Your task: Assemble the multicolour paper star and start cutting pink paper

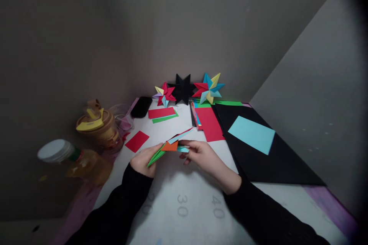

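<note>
Both my hands hold a partly assembled folded paper piece [170, 145] made of green, orange, light blue and red units, just above the white table [184, 195]. My left hand [143, 160] pinches its green end, fingers closed. At the light blue end my right hand [204, 157] grips with closed fingers. Both sleeves are black.
Three finished paper stars stand against the back wall: a red one [165, 94], a black one [183, 88], a blue-yellow-red one [209, 89]. Red [137, 141], green and light blue [252, 134] sheets lie about, with a large black sheet [267, 160] right. A phone [141, 106], a jar [97, 127] and a bottle [74, 160] stand left.
</note>
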Demonstrator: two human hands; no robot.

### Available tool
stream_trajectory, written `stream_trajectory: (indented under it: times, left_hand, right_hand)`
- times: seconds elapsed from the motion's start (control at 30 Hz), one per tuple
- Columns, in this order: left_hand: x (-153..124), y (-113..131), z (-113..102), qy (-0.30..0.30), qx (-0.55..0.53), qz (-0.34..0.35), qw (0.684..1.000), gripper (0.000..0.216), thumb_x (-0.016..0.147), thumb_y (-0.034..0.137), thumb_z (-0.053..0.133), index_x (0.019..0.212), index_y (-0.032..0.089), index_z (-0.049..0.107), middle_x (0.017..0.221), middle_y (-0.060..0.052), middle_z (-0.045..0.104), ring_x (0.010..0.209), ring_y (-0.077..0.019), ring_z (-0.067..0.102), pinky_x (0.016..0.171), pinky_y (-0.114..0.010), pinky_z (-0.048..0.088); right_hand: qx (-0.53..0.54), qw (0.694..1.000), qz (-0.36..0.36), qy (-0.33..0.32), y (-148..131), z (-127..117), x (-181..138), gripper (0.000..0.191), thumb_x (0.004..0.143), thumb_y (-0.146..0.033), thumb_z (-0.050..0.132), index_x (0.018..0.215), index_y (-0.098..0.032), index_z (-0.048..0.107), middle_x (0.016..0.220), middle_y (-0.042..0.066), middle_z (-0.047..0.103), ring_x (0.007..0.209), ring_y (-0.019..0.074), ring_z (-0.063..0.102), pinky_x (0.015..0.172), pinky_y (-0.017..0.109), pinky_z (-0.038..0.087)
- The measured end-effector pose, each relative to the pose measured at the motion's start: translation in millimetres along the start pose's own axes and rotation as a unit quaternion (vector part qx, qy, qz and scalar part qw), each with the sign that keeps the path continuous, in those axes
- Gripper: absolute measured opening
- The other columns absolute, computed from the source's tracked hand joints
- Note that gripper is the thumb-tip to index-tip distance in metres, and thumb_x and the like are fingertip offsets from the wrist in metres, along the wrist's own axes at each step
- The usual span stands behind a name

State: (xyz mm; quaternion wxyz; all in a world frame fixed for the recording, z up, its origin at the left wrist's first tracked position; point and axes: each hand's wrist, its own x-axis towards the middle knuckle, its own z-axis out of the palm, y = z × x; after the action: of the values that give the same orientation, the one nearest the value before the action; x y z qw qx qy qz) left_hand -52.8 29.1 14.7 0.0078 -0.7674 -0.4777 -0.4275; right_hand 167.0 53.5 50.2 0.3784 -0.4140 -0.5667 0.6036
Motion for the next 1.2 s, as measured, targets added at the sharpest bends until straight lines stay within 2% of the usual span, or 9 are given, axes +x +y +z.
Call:
stream_trajectory:
  times: [0.17, 0.27, 0.37, 0.53, 0.7, 0.8, 0.93, 1.07, 1.2]
  left_hand:
    - [-1, 2, 3, -0.01, -0.069, 0.02, 0.997, 0.035, 0.082, 0.012, 0.049, 0.112, 0.02, 0.065, 0.102, -0.007, 0.074, 0.086, -0.0177, 0.07, 0.077, -0.029, 0.057]
    - [-2, 2, 5, -0.017, -0.076, 0.029, 0.997, 0.033, 0.084, 0.014, 0.049, 0.112, 0.02, 0.065, 0.1, -0.007, 0.074, 0.086, -0.0174, 0.07, 0.076, -0.028, 0.057]
    - [-2, 0, 5, -0.023, -0.081, 0.055, 0.995, 0.035, 0.086, 0.018, 0.049, 0.118, 0.022, 0.062, 0.103, -0.007, 0.073, 0.089, -0.0181, 0.07, 0.078, -0.029, 0.056]
    - [1, -12, 1, -0.065, -0.076, 0.131, 0.986, 0.054, 0.083, 0.017, 0.055, 0.137, 0.023, 0.045, 0.114, -0.009, 0.069, 0.099, -0.0208, 0.068, 0.083, -0.031, 0.057]
    - [0, -21, -3, -0.1, -0.041, 0.173, 0.979, 0.059, 0.086, 0.016, 0.05, 0.143, 0.021, 0.035, 0.119, -0.01, 0.067, 0.105, -0.0208, 0.065, 0.087, -0.031, 0.056]
    - [1, -13, -4, -0.072, 0.009, 0.177, 0.982, 0.056, 0.088, 0.018, 0.047, 0.142, 0.022, 0.035, 0.119, -0.009, 0.067, 0.104, -0.0194, 0.066, 0.088, -0.031, 0.055]
    - [5, 6, -6, 0.0, 0.07, 0.201, 0.977, 0.051, 0.087, 0.015, 0.048, 0.138, 0.019, 0.043, 0.113, -0.01, 0.07, 0.1, -0.02, 0.068, 0.082, -0.03, 0.056]
    - [9, 15, -10, -0.021, 0.117, 0.242, 0.963, 0.05, 0.081, 0.006, 0.047, 0.131, 0.011, 0.049, 0.113, -0.016, 0.069, 0.101, -0.0229, 0.067, 0.075, -0.032, 0.058]
    - [7, 21, -11, -0.007, 0.144, 0.264, 0.954, 0.048, 0.079, 0.004, 0.046, 0.127, 0.009, 0.053, 0.11, -0.014, 0.07, 0.097, -0.0238, 0.069, 0.07, -0.033, 0.057]
  right_hand:
    - [0.061, 0.997, -0.043, -0.02, 2, 6, 1, 0.023, 0.069, -0.022, 0.069, 0.091, -0.02, 0.073, 0.088, 0.004, 0.072, 0.074, 0.0187, 0.068, 0.071, 0.035, 0.056]
    - [0.022, 0.996, -0.084, -0.027, 2, 4, 1, 0.023, 0.066, -0.013, 0.069, 0.086, -0.021, 0.074, 0.088, 0.003, 0.073, 0.083, 0.0198, 0.068, 0.08, 0.035, 0.053]
    - [-0.007, 0.994, -0.104, -0.027, 6, -1, 1, 0.024, 0.068, -0.009, 0.067, 0.086, -0.023, 0.074, 0.088, 0.002, 0.074, 0.084, 0.0189, 0.067, 0.08, 0.033, 0.051]
    - [0.094, 0.992, -0.079, -0.01, 11, 2, -1, 0.01, 0.07, -0.02, 0.07, 0.08, -0.02, 0.072, 0.078, 0.001, 0.071, 0.074, 0.0162, 0.064, 0.074, 0.031, 0.048]
    - [0.205, 0.978, 0.014, 0.025, 3, 14, -7, 0.005, 0.064, -0.019, 0.071, 0.064, -0.017, 0.067, 0.066, 0.0, 0.066, 0.064, 0.0145, 0.061, 0.071, 0.031, 0.049]
    - [0.252, 0.965, 0.057, 0.036, -3, 17, -10, 0.009, 0.059, -0.015, 0.071, 0.067, -0.016, 0.067, 0.07, 0.002, 0.068, 0.066, 0.0156, 0.063, 0.07, 0.031, 0.05]
    - [0.28, 0.957, 0.056, 0.057, -6, 19, -11, 0.018, 0.06, -0.013, 0.067, 0.077, -0.016, 0.067, 0.075, 0.003, 0.07, 0.068, 0.0179, 0.065, 0.068, 0.031, 0.051]
    - [0.279, 0.954, 0.024, 0.104, -6, 25, -11, 0.025, 0.061, -0.013, 0.066, 0.084, -0.019, 0.062, 0.077, 0.002, 0.07, 0.07, 0.0205, 0.066, 0.064, 0.033, 0.051]
    - [0.232, 0.964, -0.01, 0.129, -2, 31, -12, 0.029, 0.066, -0.021, 0.071, 0.092, -0.02, 0.06, 0.085, 0.004, 0.07, 0.076, 0.0228, 0.066, 0.068, 0.036, 0.053]
